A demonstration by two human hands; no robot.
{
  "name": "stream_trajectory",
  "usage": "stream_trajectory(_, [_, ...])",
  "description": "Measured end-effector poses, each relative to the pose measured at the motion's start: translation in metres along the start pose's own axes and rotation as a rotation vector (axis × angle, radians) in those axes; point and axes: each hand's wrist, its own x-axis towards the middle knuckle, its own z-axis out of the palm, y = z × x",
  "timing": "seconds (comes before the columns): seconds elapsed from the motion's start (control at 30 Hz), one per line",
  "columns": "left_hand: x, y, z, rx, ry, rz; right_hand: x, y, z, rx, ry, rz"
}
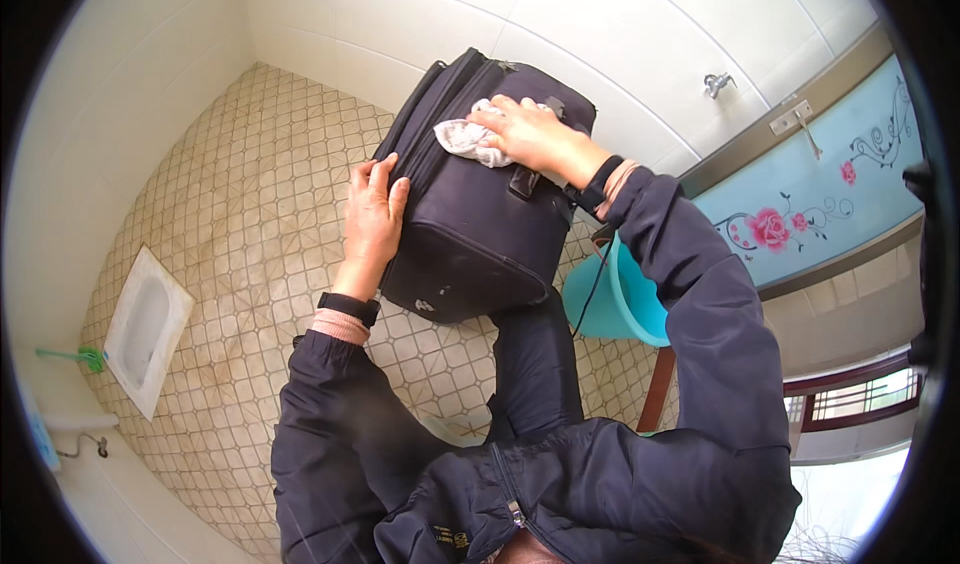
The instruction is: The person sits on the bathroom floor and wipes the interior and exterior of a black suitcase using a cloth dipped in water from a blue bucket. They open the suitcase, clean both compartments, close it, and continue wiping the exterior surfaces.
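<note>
A black fabric suitcase (pixel 487 219) stands on the tiled floor in front of me, close to the wall. My right hand (pixel 529 133) presses a crumpled whitish cloth (pixel 469 140) against its upper side, near a dark handle (pixel 523 182). Part of the cloth is hidden under my fingers. My left hand (pixel 375 208) rests on the suitcase's left edge beside the zips, steadying contact with fingertips and thumb on the fabric. Both wrists wear black bands over pinkish cuffs.
A turquoise bucket (pixel 592 305) stands right of the suitcase. A squat toilet (pixel 146 331) is set in the floor at left, near a green brush (pixel 90 358). A metal tap (pixel 718 84) juts from the wall beside a flower-patterned door (pixel 817 181).
</note>
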Motion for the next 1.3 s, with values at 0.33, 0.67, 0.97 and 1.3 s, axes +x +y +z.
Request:
stream_trajectory(0.33, [-0.001,0.002,0.002,-0.035,0.003,-0.038,0.058,0.069,0.005,0.631,0.108,0.456])
stream_trajectory(0.67, [-0.001,0.0,0.0,0.005,-0.02,-0.04,0.058,0.014,0.0,0.155,-0.059,0.093])
stream_trajectory(0.97, [-0.001,-0.004,-0.001,0.0,-0.04,-0.052,-0.028,-0.07,-0.042,0.611,-0.441,-0.519])
stream_trajectory(1.3, [0.007,-0.02,0.001,-0.007,-0.05,0.094,-0.268,0.081,-0.068,1.237,-0.409,0.471])
